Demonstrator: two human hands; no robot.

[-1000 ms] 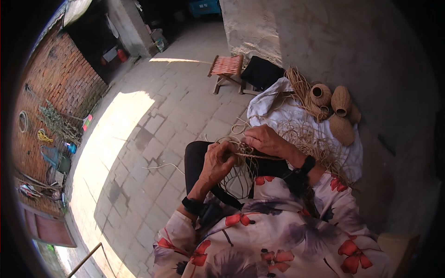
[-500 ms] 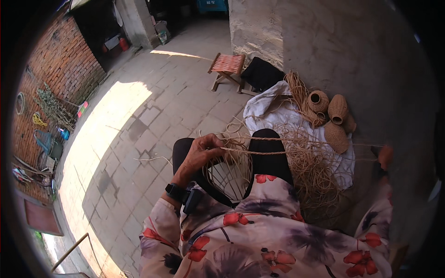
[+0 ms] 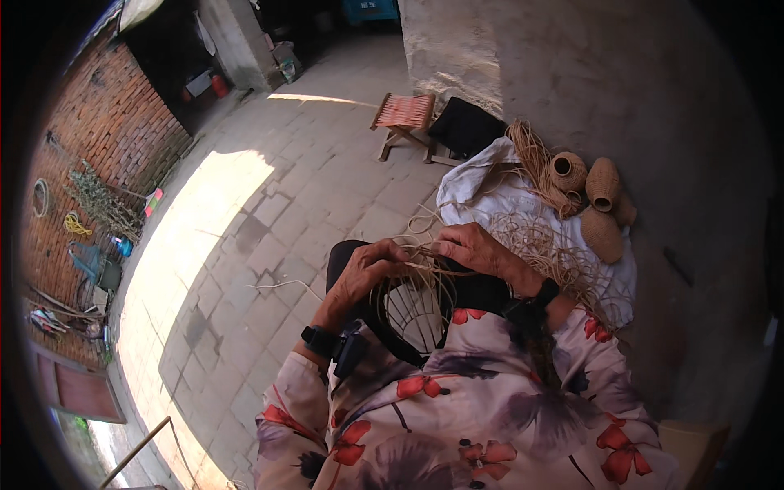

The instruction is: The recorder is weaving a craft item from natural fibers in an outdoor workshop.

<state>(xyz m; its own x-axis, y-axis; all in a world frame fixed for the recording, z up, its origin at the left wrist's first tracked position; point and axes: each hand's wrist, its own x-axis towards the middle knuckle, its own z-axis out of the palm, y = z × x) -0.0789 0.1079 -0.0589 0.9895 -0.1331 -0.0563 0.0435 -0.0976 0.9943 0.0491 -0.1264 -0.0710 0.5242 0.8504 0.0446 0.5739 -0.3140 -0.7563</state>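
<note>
Between my knees sits a round frame of thin, light-coloured ribs (image 3: 415, 318), its rim up at my fingers. My left hand (image 3: 366, 276) is closed at the left of the rim, thumb and fingers pinching twisted tan cord (image 3: 426, 266). Close by on the right, my right hand (image 3: 474, 247) grips the same cord with bent fingers. Its fingertips are partly hidden. Loose strands of cord loop out above both hands. A tangled heap of tan cord (image 3: 531, 245) lies to the right of my right hand.
A white sack (image 3: 616, 282) is spread under the cord heap. Several woven vessels (image 3: 603, 235) and a cord bundle (image 3: 529, 151) rest at its far right. Ahead stands a folding stool (image 3: 404, 110) beside a black cloth (image 3: 465, 128). A brick wall (image 3: 122, 106) is on the left.
My right hand has come in from far right, where it held the cord stretched out, and is now beside my left hand. The cord is no longer pulled taut to the right.
</note>
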